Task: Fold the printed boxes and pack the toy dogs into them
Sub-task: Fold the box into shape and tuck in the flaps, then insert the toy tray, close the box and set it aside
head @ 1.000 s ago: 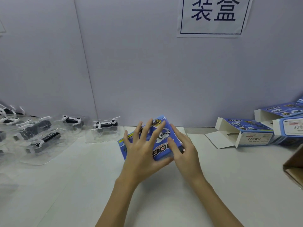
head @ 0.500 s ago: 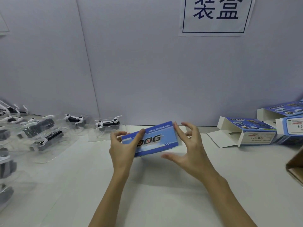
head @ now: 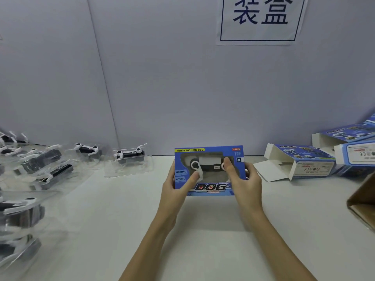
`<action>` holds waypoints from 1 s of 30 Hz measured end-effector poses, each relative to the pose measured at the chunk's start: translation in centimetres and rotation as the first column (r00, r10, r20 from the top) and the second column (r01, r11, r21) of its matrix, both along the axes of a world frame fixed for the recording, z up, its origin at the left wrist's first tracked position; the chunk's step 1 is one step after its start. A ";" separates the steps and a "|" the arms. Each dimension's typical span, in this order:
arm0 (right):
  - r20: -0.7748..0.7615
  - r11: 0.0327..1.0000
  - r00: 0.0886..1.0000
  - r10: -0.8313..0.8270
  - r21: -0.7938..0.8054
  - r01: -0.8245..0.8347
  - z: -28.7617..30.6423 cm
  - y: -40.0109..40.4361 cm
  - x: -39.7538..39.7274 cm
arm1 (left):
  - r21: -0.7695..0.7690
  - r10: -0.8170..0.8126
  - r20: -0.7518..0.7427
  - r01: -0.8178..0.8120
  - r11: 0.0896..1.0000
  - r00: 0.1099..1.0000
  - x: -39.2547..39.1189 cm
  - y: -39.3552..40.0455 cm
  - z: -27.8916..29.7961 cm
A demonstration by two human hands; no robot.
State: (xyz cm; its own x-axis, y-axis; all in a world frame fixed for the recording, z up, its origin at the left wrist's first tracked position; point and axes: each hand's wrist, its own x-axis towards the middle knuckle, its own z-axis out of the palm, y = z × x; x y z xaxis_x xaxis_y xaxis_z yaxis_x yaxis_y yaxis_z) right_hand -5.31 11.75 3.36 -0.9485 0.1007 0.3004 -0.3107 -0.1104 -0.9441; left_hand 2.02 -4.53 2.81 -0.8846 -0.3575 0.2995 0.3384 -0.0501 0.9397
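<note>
— Where is the blue printed box point(head: 210, 171)?

— It is held upright above the white surface point(head: 203, 230), window side toward the camera. A white and black toy dog point(head: 205, 163) shows inside the window.

— And each grip?

— The left hand point(head: 174, 189) holds its left edge, thumb on the front. The right hand point(head: 243, 181) holds the right edge the same way.

— Around it?

— Bagged toy dogs point(head: 129, 156) lie at the left, open boxes point(head: 300, 161) at the right.
</note>
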 end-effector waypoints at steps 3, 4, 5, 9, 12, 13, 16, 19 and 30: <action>-0.013 1.000 1.000 0.007 0.013 -0.007 -0.4 0.1 -0.2 | 0.070 0.012 -0.003 -0.011 0.997 1.000 -0.4 -0.1 -0.5; -0.020 1.000 1.000 0.019 0.019 -0.019 -0.5 0.0 -0.2 | 0.097 0.003 -0.005 -0.002 0.995 1.000 -0.4 -0.4 -0.6; -0.019 0.999 0.999 0.034 0.026 -0.034 -0.6 -0.1 -0.1 | 0.124 -0.011 -0.009 0.012 0.992 1.000 -0.5 -0.8 -0.6; 0.126 0.988 0.982 0.139 0.053 -0.146 -0.2 -0.5 0.1 | 0.184 -0.039 0.011 0.036 0.982 0.999 -0.6 -2.4 -0.7; 0.218 0.975 0.953 0.212 0.024 -0.222 0.9 0.7 -0.4 | 0.172 -0.076 0.041 0.068 0.983 0.996 -0.8 -3.3 -0.8; 0.216 0.969 0.947 0.239 0.013 -0.247 1.3 1.3 -0.4 | 0.180 -0.078 0.052 0.068 0.981 0.996 -0.9 -3.4 -0.8; 0.216 0.972 0.949 0.231 -0.008 -0.235 1.6 2.1 -0.4 | 0.310 -0.010 0.071 -0.013 0.951 0.997 -1.4 -2.8 -0.7; 0.258 0.971 0.937 0.237 -0.046 -0.233 1.3 1.9 -0.5 | 0.376 -0.027 0.097 -0.011 0.926 0.995 -1.7 -1.6 -1.4; 0.333 0.890 0.862 0.382 0.119 -0.440 4.2 5.8 -0.1 | 0.369 -0.069 0.095 0.029 0.929 0.993 -2.5 -2.4 -2.4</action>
